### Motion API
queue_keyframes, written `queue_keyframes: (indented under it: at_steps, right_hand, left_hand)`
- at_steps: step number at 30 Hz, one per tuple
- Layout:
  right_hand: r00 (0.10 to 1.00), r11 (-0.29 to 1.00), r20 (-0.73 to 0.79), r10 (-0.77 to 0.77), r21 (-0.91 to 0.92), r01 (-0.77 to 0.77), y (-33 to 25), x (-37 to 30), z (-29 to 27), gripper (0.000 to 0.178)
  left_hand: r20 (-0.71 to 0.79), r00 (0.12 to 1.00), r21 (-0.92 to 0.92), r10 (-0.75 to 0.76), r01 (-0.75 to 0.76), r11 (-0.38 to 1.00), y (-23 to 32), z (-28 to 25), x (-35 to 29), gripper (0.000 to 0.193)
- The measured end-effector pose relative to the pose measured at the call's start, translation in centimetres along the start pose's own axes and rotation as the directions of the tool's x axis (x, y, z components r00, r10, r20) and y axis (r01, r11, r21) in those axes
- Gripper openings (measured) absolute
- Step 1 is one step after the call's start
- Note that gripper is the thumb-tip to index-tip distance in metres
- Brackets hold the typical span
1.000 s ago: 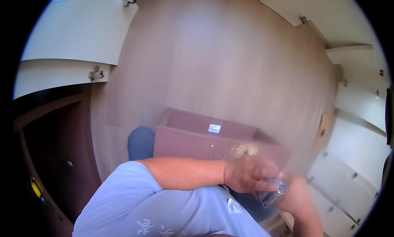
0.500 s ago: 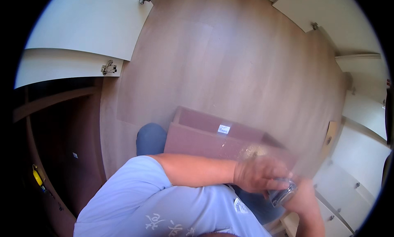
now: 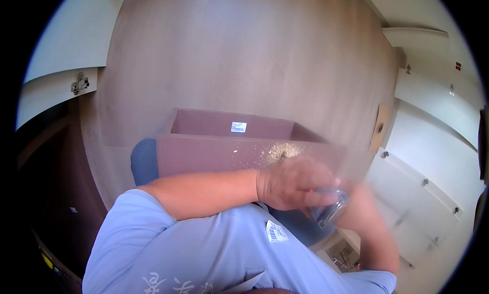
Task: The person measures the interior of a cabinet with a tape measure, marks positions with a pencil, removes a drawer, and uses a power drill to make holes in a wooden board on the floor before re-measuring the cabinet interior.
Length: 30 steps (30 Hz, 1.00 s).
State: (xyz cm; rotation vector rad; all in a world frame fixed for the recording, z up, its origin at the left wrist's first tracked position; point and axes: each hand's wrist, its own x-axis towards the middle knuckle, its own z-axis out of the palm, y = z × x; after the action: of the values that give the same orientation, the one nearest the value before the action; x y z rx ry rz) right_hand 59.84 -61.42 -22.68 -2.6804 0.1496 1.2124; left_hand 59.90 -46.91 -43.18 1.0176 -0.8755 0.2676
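My left hand [image 3: 293, 184] reaches across with its fingers curled, smeared by motion, low over the near panel of a reddish-brown drawer-like box [image 3: 201, 154]. Beside its fingertips is a glossy, partly clear and dark object [image 3: 328, 208]; its kind is unclear, and it also lies against my right wrist. My right hand [image 3: 351, 205] comes in from the lower right and is mostly hidden behind the left hand and that object. A heap of pale wood shavings [image 3: 282, 151] lies on the panel just beyond my left hand, with crumbs scattered to its left.
White cabinet doors with hinges [image 3: 80, 84] stand at the left, above a dark brown cabinet [image 3: 56, 177]. More white panels [image 3: 423, 146] lie at the right, near a small tan board [image 3: 378, 128]. Under my right forearm is an open box of hardware [image 3: 344, 256].
The whole scene has shifted left and slightly up in the picture as my head turned. Both hands remain together at the panel, and the shavings now show more plainly.
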Motion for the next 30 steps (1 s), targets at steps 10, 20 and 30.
queue_keyframes:
  at_steps: [10, 20, 30]
  right_hand:
    - [0.999, 1.000, 0.033, 0.020, 0.000, -0.020, 0.1, 0.2, -0.1, 0.036]
    - [1.000, 0.999, 0.012, -0.023, 0.023, 0.023, 0.7, -0.1, 0.5, 0.040]
    - [1.000, 0.999, 0.001, -0.015, 0.033, 0.015, 0.9, 0.7, 0.9, 0.040]
  left_hand:
    - [-0.011, 1.000, 0.036, 0.017, -0.017, 0.999, -0.2, 0.4, -0.2, 0.062]
    - [0.025, 0.999, 0.037, 0.027, -0.028, 0.999, -0.2, 0.2, -0.2, 0.063]
    - [0.007, 1.000, 0.042, -0.020, 0.019, 0.999, 0.2, 0.3, -0.6, 0.064]
